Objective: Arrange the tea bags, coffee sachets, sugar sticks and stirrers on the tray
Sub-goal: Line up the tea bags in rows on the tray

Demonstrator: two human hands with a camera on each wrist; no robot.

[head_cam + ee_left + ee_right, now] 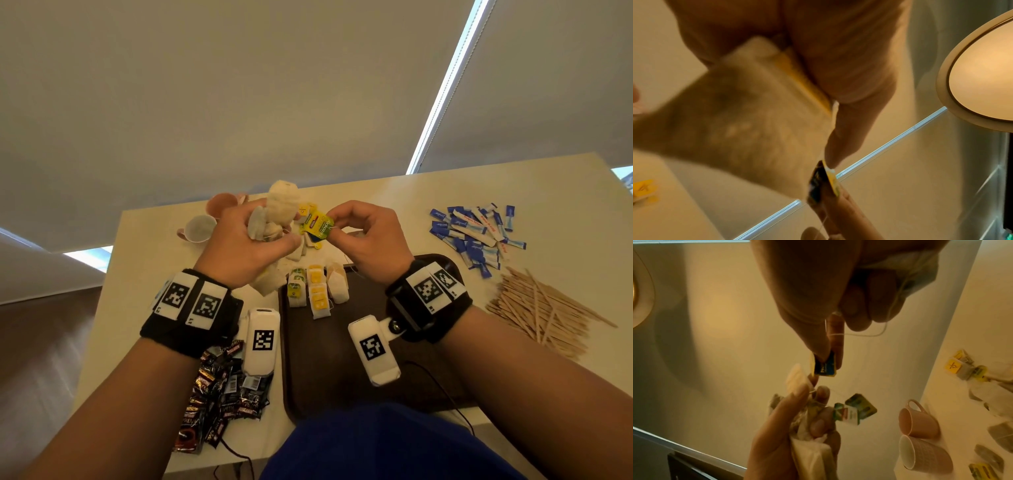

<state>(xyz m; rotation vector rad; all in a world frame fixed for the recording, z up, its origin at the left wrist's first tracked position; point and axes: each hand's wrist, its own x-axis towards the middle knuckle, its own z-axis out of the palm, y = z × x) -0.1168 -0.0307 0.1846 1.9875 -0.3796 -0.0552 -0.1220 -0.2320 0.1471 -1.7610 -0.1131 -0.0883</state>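
On the desk (144, 260), the left hand (246, 246) is curled round a tangled bunch of tea bags (274, 216). Just beside it, the right hand (370, 236) pinches one yellow-green tag (317, 224). Best to draw that tag out slowly so its string slips free, then lay the bag beside those already lined up on the brown tray (342, 359).
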